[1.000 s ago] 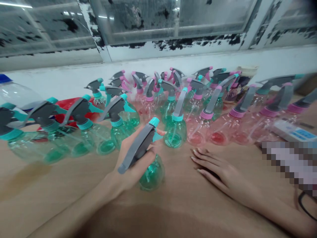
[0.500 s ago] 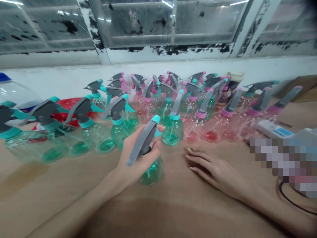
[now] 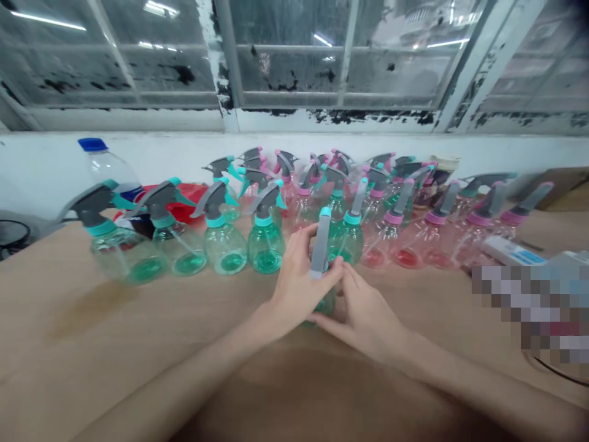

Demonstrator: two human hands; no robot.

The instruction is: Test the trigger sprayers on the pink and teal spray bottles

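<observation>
A green spray bottle (image 3: 321,248) with a grey and turquoise trigger head stands in front of me, its body mostly hidden by fingers. My left hand (image 3: 297,270) is closed around the neck, just below the trigger head. From the right, my right hand (image 3: 370,313) grips the lower body, its thumb across the front and fingers along the right side. Close behind is another green spray bottle (image 3: 352,236). To the left a row of green spray bottles (image 3: 225,245) stands upright; to the right are pink spray bottles (image 3: 407,245).
More spray bottles crowd toward the white wall (image 3: 175,150). A large clear bottle with a blue cap (image 3: 92,145) and a red item (image 3: 188,205) sit back left. White boxes (image 3: 515,250) and a blurred-out patch lie right on the wooden table (image 3: 207,344).
My left hand has moved the green spray bottle to the right, turning its head more upright in view. My right hand has left the tabletop and closed on the bottle's body. The view has shifted left.
</observation>
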